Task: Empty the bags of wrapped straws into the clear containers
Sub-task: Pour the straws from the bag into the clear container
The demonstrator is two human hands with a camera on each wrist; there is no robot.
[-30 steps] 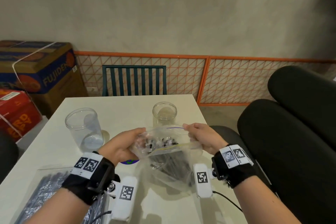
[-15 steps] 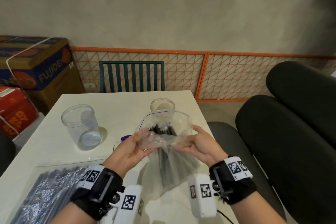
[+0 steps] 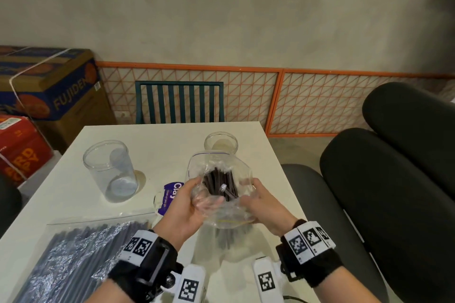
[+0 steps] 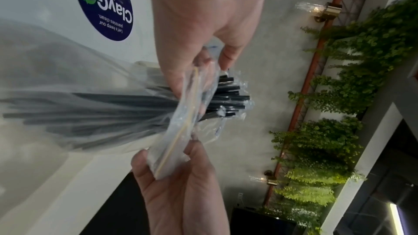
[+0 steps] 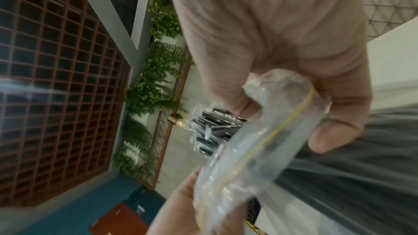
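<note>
Both hands hold a clear zip bag (image 3: pixel 219 214) upright over the white table (image 3: pixel 157 140), mouth wide open. Dark wrapped straws (image 3: pixel 220 183) stand inside, their tips showing at the mouth. My left hand (image 3: pixel 194 195) pinches the bag's left rim, my right hand (image 3: pixel 250 195) the right rim. The left wrist view shows the left hand (image 4: pixel 210 56) and the rolled-back rim with its yellow zip line (image 4: pixel 181 131). The right hand (image 5: pixel 289 110) curls round that rim too. One clear container (image 3: pixel 109 170) stands left, another (image 3: pixel 220 141) just behind the bag; both look empty.
A second, flat bag of wrapped straws (image 3: pixel 73 253) lies at the table's near left corner. A purple sticker (image 3: pixel 172 194) sits by my left hand. A teal chair (image 3: pixel 179 102) stands behind the table, cardboard boxes (image 3: pixel 49 91) to the left, black padded seats (image 3: pixel 384 192) to the right.
The bag's zip has been pulled apart and the mouth spread wide. Both hands have slid down the bag, rolling its rim back, so the straw tips now show.
</note>
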